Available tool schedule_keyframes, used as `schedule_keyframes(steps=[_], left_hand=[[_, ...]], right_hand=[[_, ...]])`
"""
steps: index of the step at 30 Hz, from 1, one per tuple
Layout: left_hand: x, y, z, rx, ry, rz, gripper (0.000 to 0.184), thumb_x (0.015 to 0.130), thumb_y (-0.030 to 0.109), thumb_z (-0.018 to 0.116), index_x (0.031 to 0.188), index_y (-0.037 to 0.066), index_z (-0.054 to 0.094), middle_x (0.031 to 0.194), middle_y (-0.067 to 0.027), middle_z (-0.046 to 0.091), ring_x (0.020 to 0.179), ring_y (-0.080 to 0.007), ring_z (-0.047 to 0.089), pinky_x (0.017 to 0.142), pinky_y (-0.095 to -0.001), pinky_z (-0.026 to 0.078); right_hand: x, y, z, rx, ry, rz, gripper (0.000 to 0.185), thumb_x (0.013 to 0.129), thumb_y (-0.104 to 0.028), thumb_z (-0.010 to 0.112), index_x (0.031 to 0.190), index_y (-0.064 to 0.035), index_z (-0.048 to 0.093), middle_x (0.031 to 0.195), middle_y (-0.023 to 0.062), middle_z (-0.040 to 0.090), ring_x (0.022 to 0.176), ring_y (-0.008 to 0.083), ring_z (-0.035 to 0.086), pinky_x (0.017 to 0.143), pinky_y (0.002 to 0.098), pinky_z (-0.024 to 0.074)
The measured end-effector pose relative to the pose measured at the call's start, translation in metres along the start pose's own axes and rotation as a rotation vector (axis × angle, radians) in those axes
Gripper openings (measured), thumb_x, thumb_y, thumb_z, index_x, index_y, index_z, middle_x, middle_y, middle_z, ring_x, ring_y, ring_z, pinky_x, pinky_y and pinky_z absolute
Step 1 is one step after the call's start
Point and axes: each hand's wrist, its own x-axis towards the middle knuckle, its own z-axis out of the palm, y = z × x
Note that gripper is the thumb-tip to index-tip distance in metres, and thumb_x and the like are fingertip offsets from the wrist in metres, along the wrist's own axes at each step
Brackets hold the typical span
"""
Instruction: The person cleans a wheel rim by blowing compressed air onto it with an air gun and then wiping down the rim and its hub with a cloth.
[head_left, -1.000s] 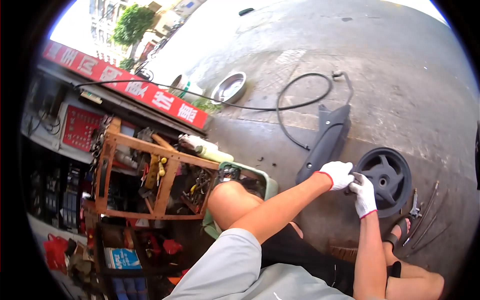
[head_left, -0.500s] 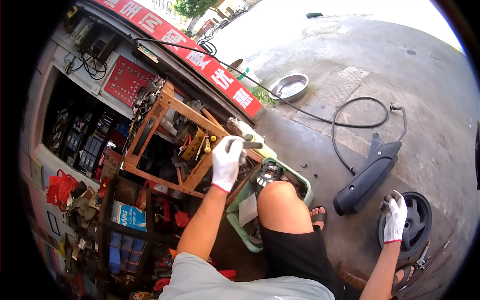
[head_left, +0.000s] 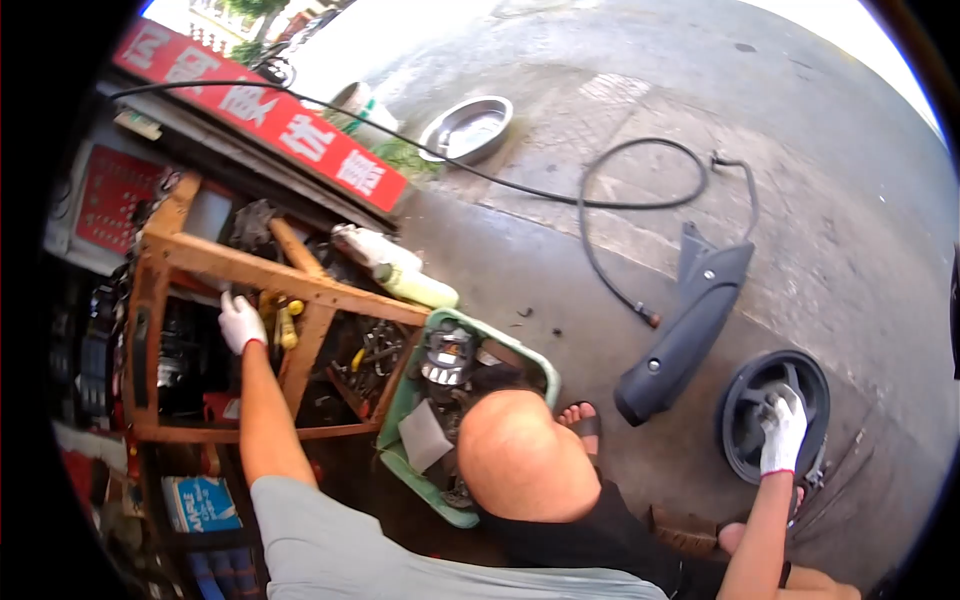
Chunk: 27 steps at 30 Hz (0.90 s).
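Observation:
My left hand (head_left: 241,322), in a white glove with a red cuff, reaches into the brown tool rack (head_left: 225,262). Its fingers look apart beside yellow-handled screwdrivers (head_left: 288,328); I see no tool in them, though the fingertips partly blend into the clutter. My right hand (head_left: 785,432), gloved with greyed fingertips, is over the hub of a black wheel (head_left: 735,400) lying on the ground. Those fingers are curled, and whatever they hold, if anything, is hidden.
A green bin (head_left: 400,455) of metal parts stands by my knee. Bottles (head_left: 425,288) lie behind it. A dark exhaust muffler (head_left: 690,325) and a black hose (head_left: 590,235) are on the ground, with a metal basin (head_left: 468,130) farther off. A blue box (head_left: 203,503) sits below the rack.
My left hand has gone from in front of the rack, holding a flat metal tool, down into it; that tool no longer shows. My right hand has shifted onto the wheel's hub. The view has turned.

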Motion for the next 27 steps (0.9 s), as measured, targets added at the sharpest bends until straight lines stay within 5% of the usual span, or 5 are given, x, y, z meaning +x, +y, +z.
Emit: schedule_keyframes(steps=[5, 8, 15, 18, 27], left_hand=[[0.036, -0.026, 0.055, 0.061, -0.054, 0.154, 0.051, 0.098, 0.041, 0.041, 0.125, 0.005, 0.064, 0.114, -0.0314, 0.068, 0.107, -0.0523, 0.062, 0.093, -0.06, 0.047], [0.048, -0.035, 0.069, -0.009, -0.088, 0.171, 0.057, 0.1, 0.042, 0.042, 0.137, 0.002, 0.061, 0.13, -0.029, 0.065, 0.12, -0.0483, 0.06, 0.103, -0.0509, 0.046], [-0.03, 0.026, -0.025, -0.497, 0.037, 0.175, 0.052, 0.107, 0.032, 0.051, 0.141, -0.006, 0.057, 0.147, -0.0207, 0.058, 0.135, -0.033, 0.056, 0.115, -0.0376, 0.04], [-0.075, 0.072, -0.085, -0.595, 0.126, 0.212, 0.046, 0.106, 0.026, 0.051, 0.14, -0.004, 0.059, 0.146, -0.0185, 0.06, 0.133, -0.0303, 0.057, 0.114, -0.037, 0.041], [-0.187, 0.182, -0.218, -0.796, 0.278, 0.494, 0.033, 0.109, 0.01, 0.049, 0.137, -0.006, 0.059, 0.14, -0.0164, 0.061, 0.123, -0.0248, 0.062, 0.107, -0.0343, 0.05]], right_hand=[[-0.004, 0.013, -0.01, -0.119, 0.221, -0.029, 0.03, 0.096, 0.0, 0.061, 0.126, -0.0007, 0.064, 0.111, 0.0089, 0.069, 0.088, 0.0184, 0.068, 0.075, 0.0313, 0.0573], [0.011, 0.055, -0.04, -0.501, 0.223, -0.245, 0.031, 0.094, 0.0, 0.062, 0.124, 0.0018, 0.063, 0.115, 0.0135, 0.07, 0.103, 0.0226, 0.068, 0.092, 0.0338, 0.0556], [-0.058, 0.06, 0.01, -1.237, -0.012, -0.444, 0.04, 0.091, -0.024, 0.07, 0.123, -0.0019, 0.06, 0.106, 0.0207, 0.064, 0.1, 0.0374, 0.065, 0.09, 0.0457, 0.0528], [-0.067, 0.062, 0.019, -1.584, 0.001, -0.591, 0.029, 0.088, -0.015, 0.066, 0.113, -0.0022, 0.059, 0.096, 0.0163, 0.062, 0.092, 0.0337, 0.065, 0.08, 0.044, 0.0541], [-0.046, 0.01, 0.008, -1.602, -0.279, -0.545, 0.013, 0.086, -0.011, 0.059, 0.097, -0.004, 0.061, 0.094, 0.0186, 0.069, 0.088, 0.0361, 0.071, 0.076, 0.0467, 0.0575]])
